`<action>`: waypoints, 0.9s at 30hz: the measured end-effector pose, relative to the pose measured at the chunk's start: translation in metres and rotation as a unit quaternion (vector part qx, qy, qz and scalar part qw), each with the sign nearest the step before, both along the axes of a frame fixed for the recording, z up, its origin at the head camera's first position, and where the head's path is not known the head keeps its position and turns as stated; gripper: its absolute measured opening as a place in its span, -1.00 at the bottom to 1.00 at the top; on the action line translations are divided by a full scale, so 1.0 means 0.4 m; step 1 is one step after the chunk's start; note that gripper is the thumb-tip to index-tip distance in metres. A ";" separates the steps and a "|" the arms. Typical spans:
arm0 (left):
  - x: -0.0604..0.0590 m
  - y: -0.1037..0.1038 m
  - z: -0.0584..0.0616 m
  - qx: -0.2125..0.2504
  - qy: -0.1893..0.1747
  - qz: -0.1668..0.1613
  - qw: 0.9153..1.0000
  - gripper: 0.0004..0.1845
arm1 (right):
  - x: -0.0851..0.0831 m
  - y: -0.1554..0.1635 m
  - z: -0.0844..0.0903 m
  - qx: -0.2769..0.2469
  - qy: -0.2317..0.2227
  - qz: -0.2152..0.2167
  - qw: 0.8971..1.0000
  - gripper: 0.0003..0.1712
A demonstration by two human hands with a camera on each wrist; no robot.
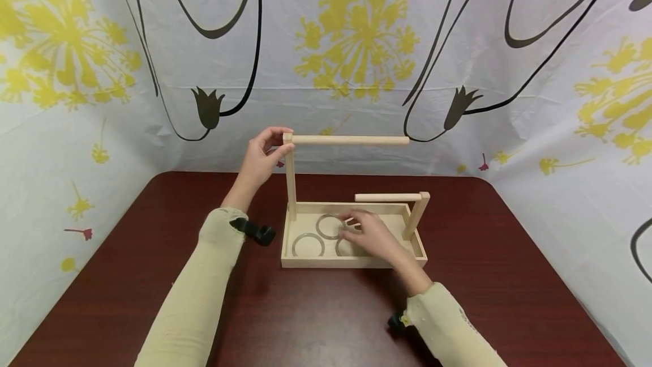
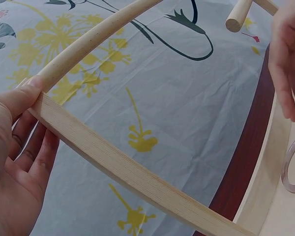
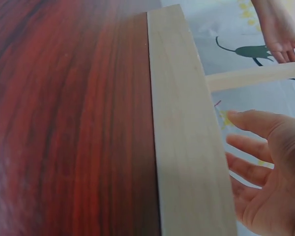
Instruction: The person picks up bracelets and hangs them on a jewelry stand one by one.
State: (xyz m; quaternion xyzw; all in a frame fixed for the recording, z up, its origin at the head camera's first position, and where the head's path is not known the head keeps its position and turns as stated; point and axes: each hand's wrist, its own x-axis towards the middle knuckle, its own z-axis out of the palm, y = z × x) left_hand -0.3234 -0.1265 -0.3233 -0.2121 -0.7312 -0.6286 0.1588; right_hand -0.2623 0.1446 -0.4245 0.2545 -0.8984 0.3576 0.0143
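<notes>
My left hand point(image 1: 262, 157) pinches the top corner of a tall wooden post point(image 1: 291, 186), thumb in front and fingers behind. From that corner a long round dowel point(image 1: 351, 140) reaches to the right. The post rises from the left end of a shallow wooden tray point(image 1: 331, 263). Over the tray's middle hovers my right hand point(image 1: 374, 234), its fingers loosely bent and spread, with nothing seen between them in the right wrist view. Beneath and beside it lie clear rings point(image 1: 294, 247), one partly hidden by the hand.
At the tray's right end a short post point(image 1: 416, 217) carries a shorter dowel point(image 1: 389, 197) pointing left, just behind my right hand. The tray stands on a dark red-brown table point(image 1: 285, 316). Behind the table hangs a white cloth point(image 1: 326, 112) with yellow flowers.
</notes>
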 end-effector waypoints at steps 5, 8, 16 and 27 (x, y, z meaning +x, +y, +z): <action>-0.002 -0.001 -0.001 -0.001 -0.002 0.002 1.000 -0.65 | -0.015 -0.010 -0.020 -0.030 -0.013 -0.015 0.999 -0.52; -0.003 -0.002 -0.003 -0.002 -0.003 0.004 1.000 -0.66 | -0.020 -0.018 -0.030 -0.051 -0.020 -0.021 0.998 -0.49; -0.002 0.000 -0.005 -0.001 -0.001 0.004 1.000 -0.64 | -0.026 -0.037 -0.055 -0.098 -0.085 -0.082 0.988 -0.39; -0.004 0.000 -0.005 -0.002 0.002 0.004 1.000 -0.63 | -0.030 -0.056 -0.060 -0.164 -0.144 -0.098 0.971 -0.32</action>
